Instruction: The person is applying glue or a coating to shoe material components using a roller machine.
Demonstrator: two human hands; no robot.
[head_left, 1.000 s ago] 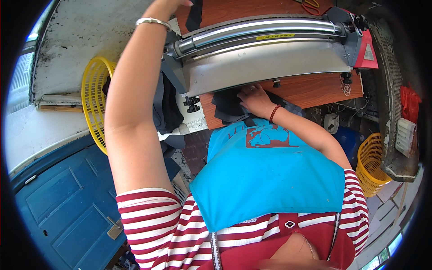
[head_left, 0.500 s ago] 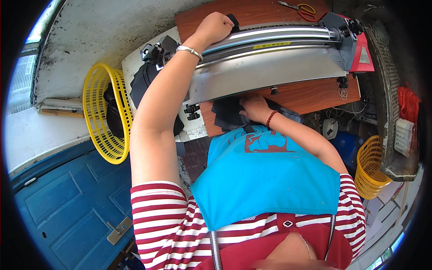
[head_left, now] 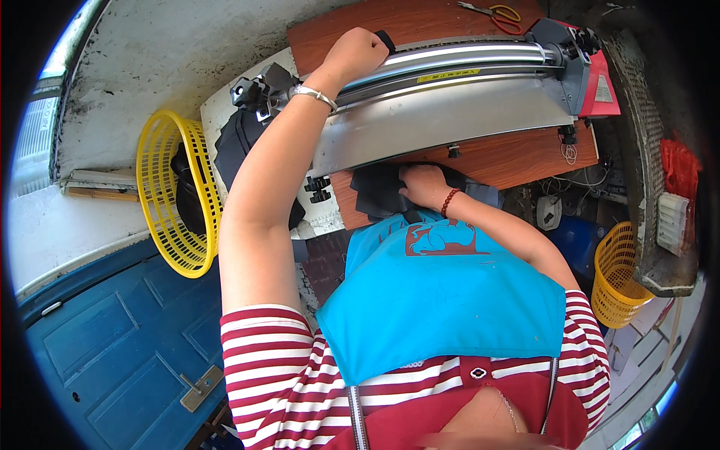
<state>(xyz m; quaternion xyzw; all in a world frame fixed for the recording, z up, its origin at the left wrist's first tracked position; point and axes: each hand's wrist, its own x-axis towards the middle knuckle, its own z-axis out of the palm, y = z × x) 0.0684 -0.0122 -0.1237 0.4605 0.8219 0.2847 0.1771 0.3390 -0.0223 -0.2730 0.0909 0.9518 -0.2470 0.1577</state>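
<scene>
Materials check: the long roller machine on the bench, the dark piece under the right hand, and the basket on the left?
Long silver roller machine: likely metal, with a brushed grey body and bright streak highlights on the polished roller. Dark piece under the right hand: looks like soft fabric, matte and creased. Round yellow lattice basket: probably moulded plastic, uniform in colour with a slight gloss.
</scene>
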